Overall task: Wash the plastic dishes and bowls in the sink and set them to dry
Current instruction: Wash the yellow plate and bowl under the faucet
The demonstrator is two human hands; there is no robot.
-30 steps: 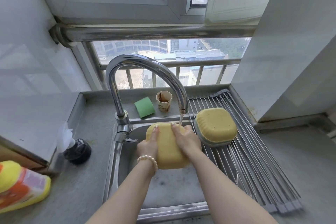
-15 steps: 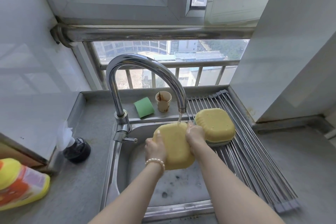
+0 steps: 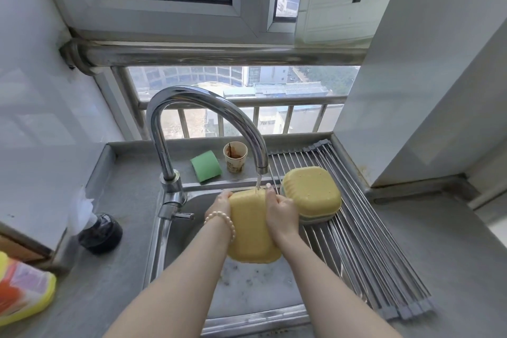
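here, a yellow dish (image 3: 251, 228) held upright over the sink (image 3: 175, 228), bottom side facing the camera, top edge right under the thin stream from the tap (image 3: 208, 110). gripped from both sides: left hand (image 3: 220, 204) curled round the left edge, right hand (image 3: 281, 214) curled round the right edge, fingers (image 3: 270, 191) wrapped over the upper right corner. both hands closed on the dish, neither free.

long axis of the dish running near to far, roughly up and down in the view, lower end hanging above the sink floor, upper end at the water. probably the rinsing step, not yet the drying one.

just right of the right hand, almost touching it: a stack (image 3: 312, 195) of washed dishes, upside down on the rack (image 3: 356, 241). so the drying spot lies to the right, on the right hand's side, with the right hand clearly nearer. likely next: a short carry rightward and a flip face down, onto the stack or onto bare bars nearer the camera. little room between dish and stack, so a risk of knocking the stack on the way.

behind the tap, a green sponge (image 3: 206, 166) and a stained paper cup (image 3: 235, 157); well apart at far left, a yellow bottle (image 3: 22, 293).
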